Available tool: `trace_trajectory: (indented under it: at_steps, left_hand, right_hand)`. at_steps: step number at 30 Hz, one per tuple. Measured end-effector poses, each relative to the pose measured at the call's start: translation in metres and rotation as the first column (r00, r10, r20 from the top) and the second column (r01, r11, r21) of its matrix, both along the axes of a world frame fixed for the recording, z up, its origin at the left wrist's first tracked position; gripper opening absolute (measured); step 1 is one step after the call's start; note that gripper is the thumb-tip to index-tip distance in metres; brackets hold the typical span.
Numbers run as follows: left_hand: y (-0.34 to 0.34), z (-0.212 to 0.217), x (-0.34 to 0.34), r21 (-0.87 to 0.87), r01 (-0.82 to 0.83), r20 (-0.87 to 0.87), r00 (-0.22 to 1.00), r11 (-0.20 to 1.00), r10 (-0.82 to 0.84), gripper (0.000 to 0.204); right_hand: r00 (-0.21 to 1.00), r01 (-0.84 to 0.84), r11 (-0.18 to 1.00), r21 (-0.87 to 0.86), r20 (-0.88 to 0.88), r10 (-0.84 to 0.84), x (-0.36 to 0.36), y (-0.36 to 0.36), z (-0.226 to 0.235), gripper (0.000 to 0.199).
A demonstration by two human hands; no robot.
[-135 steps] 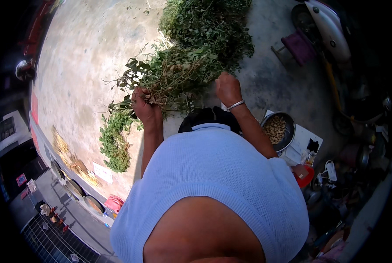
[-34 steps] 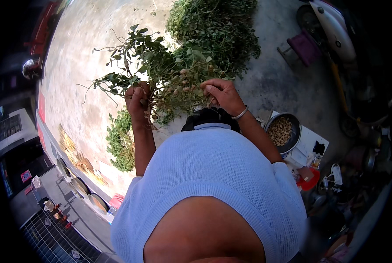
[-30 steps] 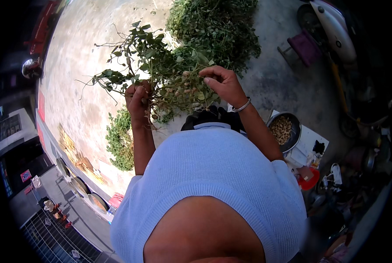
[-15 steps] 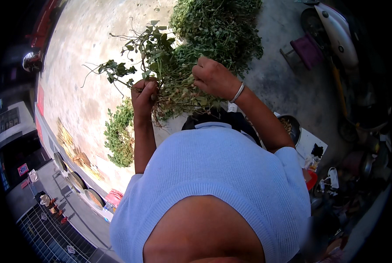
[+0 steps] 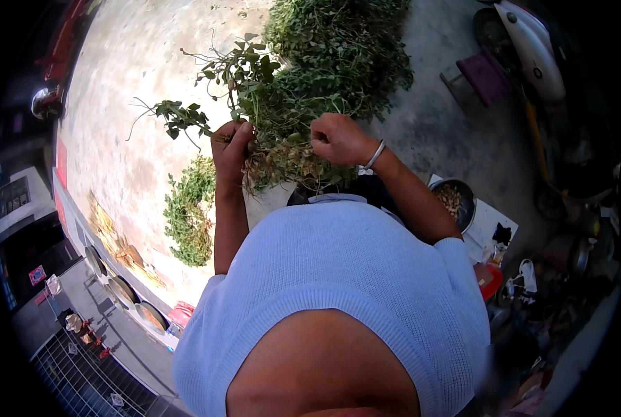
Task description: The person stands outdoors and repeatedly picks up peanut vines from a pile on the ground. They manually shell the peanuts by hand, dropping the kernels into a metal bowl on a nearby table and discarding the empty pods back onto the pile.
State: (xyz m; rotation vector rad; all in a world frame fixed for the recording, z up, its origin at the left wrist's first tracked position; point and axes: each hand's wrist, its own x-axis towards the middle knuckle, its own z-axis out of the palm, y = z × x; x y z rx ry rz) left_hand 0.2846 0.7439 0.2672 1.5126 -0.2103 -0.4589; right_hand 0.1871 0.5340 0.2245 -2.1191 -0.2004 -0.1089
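My left hand (image 5: 230,146) grips the stems of a leafy green plant bunch (image 5: 269,111), held up in front of my chest, its brownish roots and pods (image 5: 283,163) hanging below. At the right side of those roots, my right hand (image 5: 338,137), with a metal bangle on the wrist, pinches into the pods. A big heap of the same green plants (image 5: 345,48) lies on the concrete ground beyond my hands. A smaller green pile (image 5: 189,215) lies to my left.
A metal bowl (image 5: 455,201) with picked pods stands at my right on a white sheet. A purple stool (image 5: 481,73) and a scooter (image 5: 533,42) are at the upper right. Pots and clutter (image 5: 567,257) crowd the right side; round trays (image 5: 126,295) line the left.
Both hands have lifted the plant bunch higher and closer together. My right hand has moved from the plant's right edge in to its roots.
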Motion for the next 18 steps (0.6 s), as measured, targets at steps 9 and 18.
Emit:
trace_trajectory:
  at_steps: [9,18]
  left_hand:
    - [-0.002,-0.007,-0.003,-0.060,-0.036,-0.013,0.999,0.998,0.035,0.027]
    - [-0.002,-0.001,-0.005,-0.106,-0.194,-0.027,0.981,0.975,0.192,0.024]
  right_hand:
    - [0.967,0.252,0.967,-0.048,-0.021,-0.253,0.001,0.011,0.002,0.005]
    - [0.931,0.335,0.655,0.677,-0.131,-0.341,0.009,0.014,0.005,0.017]
